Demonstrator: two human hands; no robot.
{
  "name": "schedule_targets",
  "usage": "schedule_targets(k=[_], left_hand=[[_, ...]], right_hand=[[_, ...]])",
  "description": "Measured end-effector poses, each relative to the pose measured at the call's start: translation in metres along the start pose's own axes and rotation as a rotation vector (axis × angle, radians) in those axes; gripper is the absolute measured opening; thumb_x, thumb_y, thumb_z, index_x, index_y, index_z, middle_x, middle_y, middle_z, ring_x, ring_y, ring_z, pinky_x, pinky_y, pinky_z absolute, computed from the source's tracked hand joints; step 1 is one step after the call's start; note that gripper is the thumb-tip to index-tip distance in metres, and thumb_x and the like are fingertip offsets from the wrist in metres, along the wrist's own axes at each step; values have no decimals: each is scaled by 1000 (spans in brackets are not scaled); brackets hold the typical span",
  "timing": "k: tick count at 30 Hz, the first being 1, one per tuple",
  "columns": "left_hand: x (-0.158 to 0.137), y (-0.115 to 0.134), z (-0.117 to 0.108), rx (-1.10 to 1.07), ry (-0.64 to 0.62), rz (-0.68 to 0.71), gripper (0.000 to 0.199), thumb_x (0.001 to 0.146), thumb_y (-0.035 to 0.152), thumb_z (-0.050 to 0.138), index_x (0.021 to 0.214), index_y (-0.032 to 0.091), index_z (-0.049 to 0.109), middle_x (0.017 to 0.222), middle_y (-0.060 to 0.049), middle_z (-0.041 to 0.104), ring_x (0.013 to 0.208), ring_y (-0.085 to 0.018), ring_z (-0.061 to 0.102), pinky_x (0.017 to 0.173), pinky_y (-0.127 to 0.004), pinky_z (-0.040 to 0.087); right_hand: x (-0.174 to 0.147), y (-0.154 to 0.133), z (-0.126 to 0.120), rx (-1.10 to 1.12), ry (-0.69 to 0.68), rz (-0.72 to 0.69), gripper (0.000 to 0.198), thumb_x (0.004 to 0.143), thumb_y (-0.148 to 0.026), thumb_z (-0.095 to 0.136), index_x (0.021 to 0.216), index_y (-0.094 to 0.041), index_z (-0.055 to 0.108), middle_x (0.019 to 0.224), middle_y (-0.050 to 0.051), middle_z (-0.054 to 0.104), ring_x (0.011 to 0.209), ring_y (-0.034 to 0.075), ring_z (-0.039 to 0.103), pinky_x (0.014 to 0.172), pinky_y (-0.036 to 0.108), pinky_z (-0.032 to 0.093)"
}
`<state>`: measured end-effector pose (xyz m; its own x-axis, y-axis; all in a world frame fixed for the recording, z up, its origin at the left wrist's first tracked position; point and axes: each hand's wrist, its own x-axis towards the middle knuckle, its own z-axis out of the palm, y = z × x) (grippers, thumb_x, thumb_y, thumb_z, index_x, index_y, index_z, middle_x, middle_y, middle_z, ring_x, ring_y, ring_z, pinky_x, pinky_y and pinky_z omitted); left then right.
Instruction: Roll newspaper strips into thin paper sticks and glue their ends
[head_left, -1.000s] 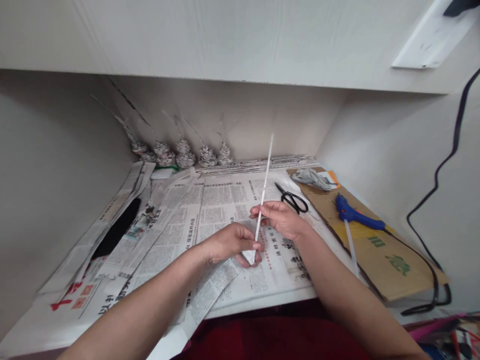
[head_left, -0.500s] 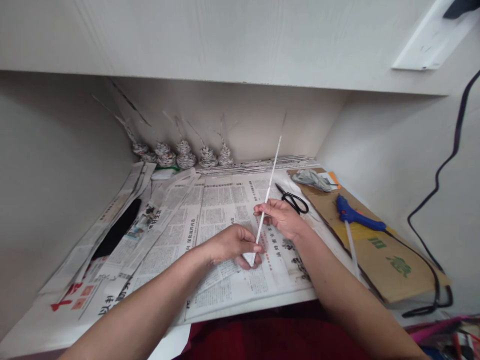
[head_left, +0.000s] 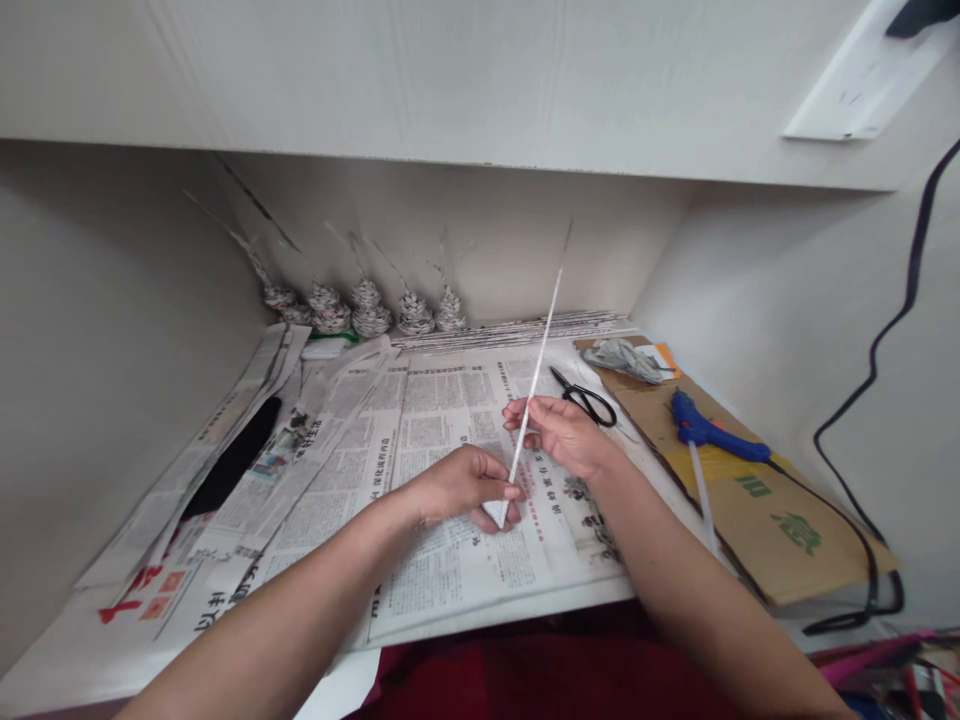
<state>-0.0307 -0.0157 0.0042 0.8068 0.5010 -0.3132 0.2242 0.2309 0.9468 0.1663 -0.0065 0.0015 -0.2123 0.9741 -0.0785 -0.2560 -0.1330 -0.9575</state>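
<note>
A thin rolled newspaper tube (head_left: 545,345) slants up and to the right between my hands, its tip reaching toward the back wall. My left hand (head_left: 472,488) is closed on its lower end, where a wider flap of paper shows between the fingers. Higher up, my right hand (head_left: 559,433) pinches the tube between thumb and fingers. Both hands are above a printed newspaper sheet (head_left: 435,420) spread over the tabletop. Just beyond my right hand lie black-handled scissors (head_left: 585,397).
Several woven paper gourds (head_left: 373,308) stand along the back, beside a row of finished paper tubes (head_left: 517,331). Cut newspaper strips (head_left: 300,430) lie at left. At right, a blue glue gun (head_left: 716,437) rests on cardboard (head_left: 787,535), its cord trailing. A shelf board (head_left: 450,90) hangs overhead.
My right hand's fingers have shifted slightly left and up on the tube. The tube has moved a little with them; my left hand stays nearly in place.
</note>
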Motion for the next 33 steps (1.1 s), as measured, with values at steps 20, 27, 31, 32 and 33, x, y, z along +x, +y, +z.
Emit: schedule_targets(k=[20,27,31,32,33], left_hand=[[3,-4,-6,-2,25,10,30,73,40,67,84,12,68,73,-6,65,67,-15,61,58,-28,53],[1,-3,-5,5,-15,-8,32,71,42,67,84,12,67,75,-6,65,69,-16,62,58,-29,53],[1,-3,-5,9,-11,-21,34,69,43,69,82,13,67,75,-7,66,68,-16,62,57,-29,52],[2,-3,-4,7,-6,-25,34,68,44,69,82,12,67,74,-7,66,67,-16,62,57,-29,52],[2,-3,-4,4,-2,-29,35,68,44,70,82,12,66,74,-6,66,66,-15,62,57,-29,52]], right_hand=[[2,0,-4,-56,36,-22,24,75,-41,67,82,-18,70,89,6,66,80,15,58,60,25,39],[-2,-2,-3,-73,-20,-34,24,79,-40,64,89,-19,71,95,7,65,86,17,58,62,25,40],[-2,-2,-2,-62,-39,-30,24,79,-40,63,90,-20,70,93,6,65,84,16,58,61,25,39],[-2,-2,-2,-58,-36,-32,24,80,-40,63,90,-20,70,93,6,65,83,16,59,61,25,39],[-2,-2,-2,-53,-35,-33,24,80,-40,63,90,-20,70,93,6,65,83,16,59,61,25,39]])
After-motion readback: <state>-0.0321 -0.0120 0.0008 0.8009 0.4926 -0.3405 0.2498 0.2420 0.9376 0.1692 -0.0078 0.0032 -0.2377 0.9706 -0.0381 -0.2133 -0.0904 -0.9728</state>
